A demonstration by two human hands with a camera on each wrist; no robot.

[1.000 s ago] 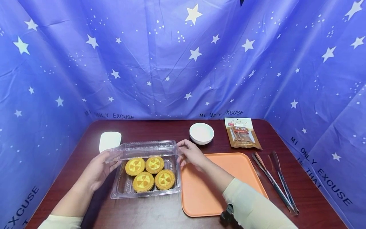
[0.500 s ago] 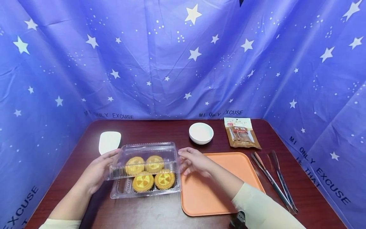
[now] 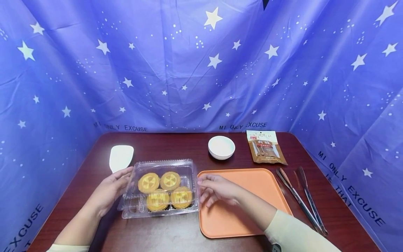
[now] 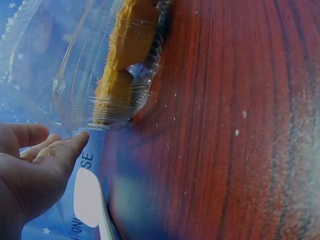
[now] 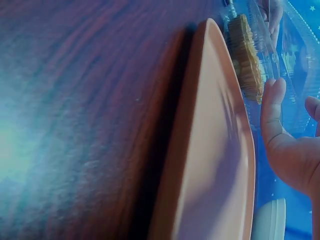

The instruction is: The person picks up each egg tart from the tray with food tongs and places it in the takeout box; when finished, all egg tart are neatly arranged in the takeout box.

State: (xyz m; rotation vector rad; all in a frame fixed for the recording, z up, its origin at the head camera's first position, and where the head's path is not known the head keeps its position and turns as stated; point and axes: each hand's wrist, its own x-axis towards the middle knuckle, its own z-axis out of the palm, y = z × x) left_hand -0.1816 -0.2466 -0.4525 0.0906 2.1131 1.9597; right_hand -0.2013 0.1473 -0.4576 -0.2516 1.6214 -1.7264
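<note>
A clear plastic clamshell box (image 3: 157, 213) stands left of centre on the table, with several round golden tarts (image 3: 149, 182) inside. Its hinged lid (image 3: 163, 164) slants low over them, the front edge still raised above the base. At the lid's left side, my left hand (image 3: 108, 190) touches it with fairly straight fingers; in the left wrist view the fingertips (image 4: 82, 137) meet the lid's edge. My right hand (image 3: 220, 190) is at the opposite side, above the tray's left part. A straight finger touches the lid in the right wrist view, with the thumb apart.
An orange tray (image 3: 242, 227) lies right of the box, and tongs (image 3: 302, 203) lie beyond it. Along the back are a white bowl (image 3: 221, 147), a brown-and-white food packet (image 3: 267, 148) and a white broad-headed utensil (image 3: 121, 155). A starry blue curtain (image 3: 201, 70) surrounds the table.
The lid has swung down and forward from nearly upright to low over the tarts. Both hands have come down and toward the front with it; the box base and tarts have stayed put.
</note>
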